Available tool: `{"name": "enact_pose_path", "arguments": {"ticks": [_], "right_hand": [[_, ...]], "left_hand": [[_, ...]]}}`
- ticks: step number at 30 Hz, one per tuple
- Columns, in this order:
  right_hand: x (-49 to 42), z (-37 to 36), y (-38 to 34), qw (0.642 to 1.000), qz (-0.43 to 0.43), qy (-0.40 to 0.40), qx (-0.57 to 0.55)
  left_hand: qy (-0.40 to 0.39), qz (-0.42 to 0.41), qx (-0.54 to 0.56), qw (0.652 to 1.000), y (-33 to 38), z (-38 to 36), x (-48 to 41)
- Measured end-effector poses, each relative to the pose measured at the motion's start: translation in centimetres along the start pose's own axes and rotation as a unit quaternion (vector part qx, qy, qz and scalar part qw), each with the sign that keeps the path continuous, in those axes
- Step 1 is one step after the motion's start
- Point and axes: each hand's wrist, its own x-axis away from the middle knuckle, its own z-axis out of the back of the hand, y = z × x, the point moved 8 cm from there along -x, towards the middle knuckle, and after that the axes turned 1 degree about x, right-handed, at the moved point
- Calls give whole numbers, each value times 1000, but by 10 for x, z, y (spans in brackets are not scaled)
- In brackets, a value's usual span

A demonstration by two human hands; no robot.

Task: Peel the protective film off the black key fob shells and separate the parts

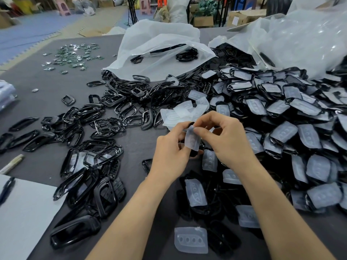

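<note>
Translucent white protective film (192, 139), moulded with button dimples, is pinched at its top edge between thumb and forefinger of the right hand (227, 139). The black plastic key fob shell (195, 154) behind it is gripped by the left hand (169, 152) with the fingers curled round it. The shell is mostly hidden, and only black slivers are seen above and below the film. Both are held up over the middle of the dark grey bench (47, 94), toward its front edge.

Judgement: the shell is braced in one hand so the film can be pulled against a fixed part. The film looks partly lifted and not yet free.

Head view, layout read as sorting by output:
- A heap of film-covered black shells (281, 113) is stacked along the right edge, spilling from clear plastic bags (159, 51) at the back. It is likely placed there as feed stock within right-hand reach.
- A small mound of peeled white films (184, 111) is dropped just beyond the hands.
- Bare glossy black frames (112, 117) are spread toward the left edge, kept apart from the unpeeled stock.
- Small green circuit boards (73, 57) are laid out near the back-left corner, well clear of the plastics.
- A white sheet (22, 212) with a dark pen (6, 188) on it lies at the front-left corner. Its purpose cannot be told.
</note>
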Motion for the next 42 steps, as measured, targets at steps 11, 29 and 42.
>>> {"name": "enact_pose_path", "arguments": {"ticks": [11,29,42], "right_hand": [[-1,-1,6,999,-23,29,-8],[-1,12,-3,999,22,36,-12],[0,6,-7,999,45,11,25]], "left_hand": [[-5,0,0,1000,1,-2,0],[24,24,40,999,-2,2,0],[36,0,-14,999,3,7,-3]]}}
